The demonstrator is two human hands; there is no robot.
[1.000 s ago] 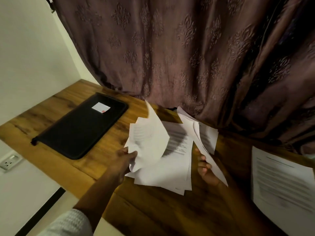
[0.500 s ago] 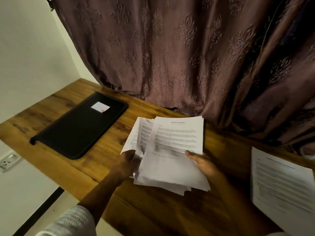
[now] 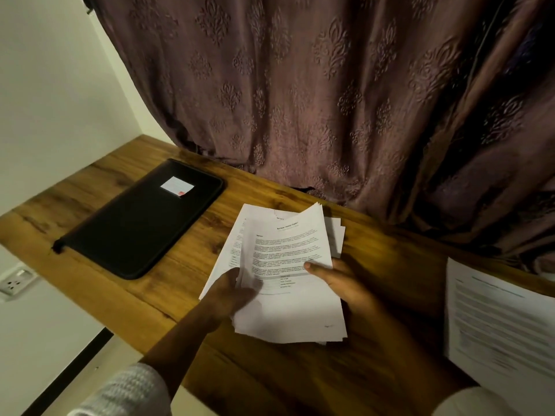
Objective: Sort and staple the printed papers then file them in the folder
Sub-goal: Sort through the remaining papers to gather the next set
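A loose stack of printed papers [image 3: 288, 265] sits in both hands above the middle of the wooden desk. My left hand [image 3: 231, 291] grips the stack's left edge, thumb on top. My right hand [image 3: 339, 280] holds the right side with its thumb pressed on the top sheet. The sheets are fanned and uneven at the far corners. A black zipped folder [image 3: 141, 223] with a small white label lies flat and closed on the desk to the left. No stapler is in view.
A separate printed sheet [image 3: 498, 319] lies at the desk's right edge. A patterned brown curtain [image 3: 330, 100] hangs along the back of the wooden desk [image 3: 186, 280]. A wall socket [image 3: 15, 283] sits below the desk's left end.
A second ago the hands held sheets apart and lifted. They have since brought them together into one stack, with a printed page face up on top, drawn slightly closer to me.
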